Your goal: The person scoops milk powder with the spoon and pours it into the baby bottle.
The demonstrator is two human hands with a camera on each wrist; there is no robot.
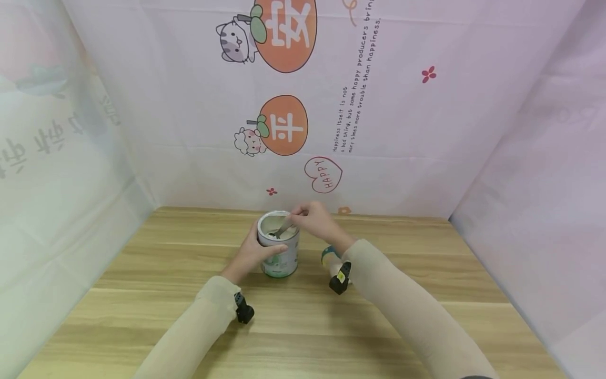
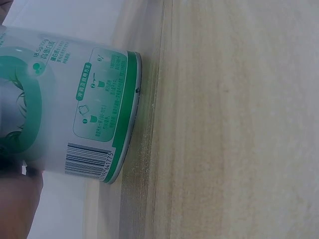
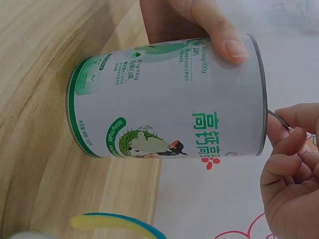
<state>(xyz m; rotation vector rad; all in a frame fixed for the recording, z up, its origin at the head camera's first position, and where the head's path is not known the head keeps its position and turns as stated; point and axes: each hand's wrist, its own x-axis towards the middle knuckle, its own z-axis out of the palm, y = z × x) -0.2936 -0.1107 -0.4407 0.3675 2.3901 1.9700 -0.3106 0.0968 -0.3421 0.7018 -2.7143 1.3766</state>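
Note:
A white and green tin (image 1: 283, 261) of what looks like milk powder stands upright and open-topped on the wooden table. My left hand (image 1: 249, 252) grips its side, the thumb laid across the front near the rim. Between thumb and fingers, my right hand (image 1: 316, 220) pinches the handle of a metal spoon (image 1: 285, 226). The spoon slants down into the mouth of the tin, where pale contents show around its bowl. In the right wrist view the spoon's handle (image 3: 279, 119) crosses the rim. The left wrist view shows the tin's printed lower wall (image 2: 94, 99) and barcode.
Right of the tin, partly hidden by my right wrist, is a pale object with a blue and yellow curved handle (image 1: 326, 253). A printed white cloth (image 1: 393, 173) hangs behind the table (image 1: 199, 252), with more cloth at both sides.

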